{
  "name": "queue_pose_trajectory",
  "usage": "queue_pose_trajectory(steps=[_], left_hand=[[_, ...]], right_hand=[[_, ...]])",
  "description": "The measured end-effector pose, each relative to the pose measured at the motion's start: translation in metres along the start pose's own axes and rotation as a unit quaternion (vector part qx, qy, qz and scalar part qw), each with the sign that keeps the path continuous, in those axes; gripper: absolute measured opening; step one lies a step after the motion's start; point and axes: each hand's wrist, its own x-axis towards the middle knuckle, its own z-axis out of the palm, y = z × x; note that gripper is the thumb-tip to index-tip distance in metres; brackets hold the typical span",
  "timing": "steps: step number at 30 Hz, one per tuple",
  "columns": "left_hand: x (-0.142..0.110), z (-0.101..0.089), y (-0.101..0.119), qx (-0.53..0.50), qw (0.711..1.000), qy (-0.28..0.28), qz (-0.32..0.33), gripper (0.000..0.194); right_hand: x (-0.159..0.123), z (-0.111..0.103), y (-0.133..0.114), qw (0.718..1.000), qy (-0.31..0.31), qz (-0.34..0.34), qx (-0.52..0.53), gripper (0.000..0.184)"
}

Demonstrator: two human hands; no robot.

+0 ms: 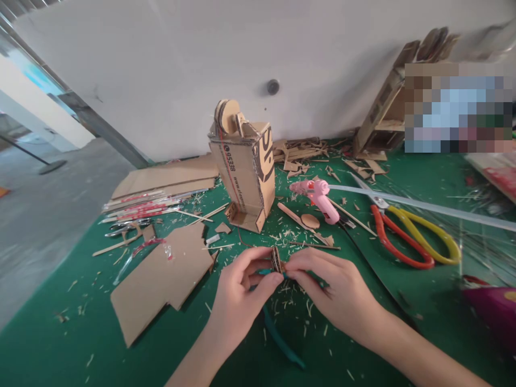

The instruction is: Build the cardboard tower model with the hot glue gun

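Note:
My left hand holds a small, thick piece of layered cardboard edge-on between thumb and fingers. Close against its right face, the thumb and fingertips of my right hand are pinched together; what lies between them is mostly hidden. Under both hands is a tool with teal handles, its upper part covered by my fingers. Beyond the hands stands an upright cardboard box with round cardboard discs on top. A pink glue gun with a long glue stick in it lies to the right.
Scissors with red and yellow handles lie at the right. A flat cardboard sheet and several thin sticks are at the left. Cardboard scraps and wood slivers litter the green tabletop. A second cardboard structure stands farther back.

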Motion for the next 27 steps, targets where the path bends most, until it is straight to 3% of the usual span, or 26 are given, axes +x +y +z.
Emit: queue_pose_trajectory(steps=[3,7,11,13,16,18,19,21,27], left_hand=[[-0.001,-0.003,0.004,0.031,0.998,0.024,0.041,0.032],[-0.003,-0.018,0.019,0.082,0.982,0.136,0.099,0.017],[0.000,-0.053,0.032,0.181,0.959,0.212,0.059,0.015],[0.008,-0.076,0.031,0.226,0.935,0.257,0.090,0.015],[0.030,-0.105,0.021,0.308,0.914,0.248,0.094,0.022],[0.046,-0.116,0.011,0.408,0.885,0.204,0.098,0.024],[0.053,-0.119,0.007,0.485,0.852,0.174,0.094,0.024],[0.061,-0.118,0.000,0.547,0.820,0.142,0.090,0.020],[0.060,-0.112,-0.005,0.623,0.774,0.091,0.074,0.035]], right_hand=[[0.002,-0.002,-0.001,1.000,0.017,0.013,-0.004,0.014],[0.004,-0.004,-0.004,0.999,0.024,0.030,-0.029,0.013],[0.014,-0.001,-0.010,0.996,-0.057,0.007,-0.068,0.015],[0.023,0.003,-0.013,0.989,-0.100,-0.012,-0.109,0.018],[0.043,0.014,-0.014,0.975,-0.125,-0.042,-0.179,0.018],[0.057,0.024,-0.010,0.959,-0.133,-0.067,-0.240,0.017],[0.063,0.029,-0.007,0.948,-0.132,-0.083,-0.278,0.017],[0.074,0.038,0.000,0.936,-0.134,-0.103,-0.310,0.015],[0.090,0.042,0.021,0.908,-0.152,-0.143,-0.364,0.014]])
